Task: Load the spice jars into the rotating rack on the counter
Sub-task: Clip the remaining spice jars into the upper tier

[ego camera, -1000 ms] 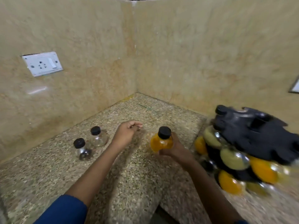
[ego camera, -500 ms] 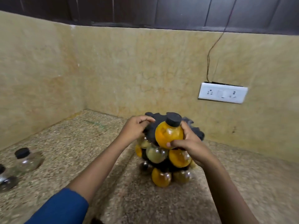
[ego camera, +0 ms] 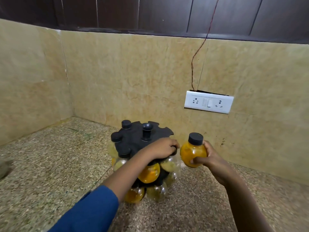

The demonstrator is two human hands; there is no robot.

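Observation:
The black rotating rack (ego camera: 133,139) stands on the speckled counter (ego camera: 50,164) near the back wall. Several round jars with yellow and greenish spice hang in its two tiers; a centre knob (ego camera: 147,128) sticks up from its top. My left hand (ego camera: 163,148) grips the right edge of the rack's top disc. To the right of the rack, my right hand (ego camera: 209,158) holds an orange spice jar (ego camera: 192,150) with a black cap, upright and just off the rim beside my left fingers.
A white socket plate (ego camera: 208,102) sits on the tiled back wall, with a thin wire (ego camera: 199,52) running up from it. The side wall meets the back wall at the left corner. Dark cabinets hang above.
The view has swung right, so the two loose jars on the left are out of sight. My right hand moved the orange jar from the rack's front to its right side. My left hand now grips the disc's edge.

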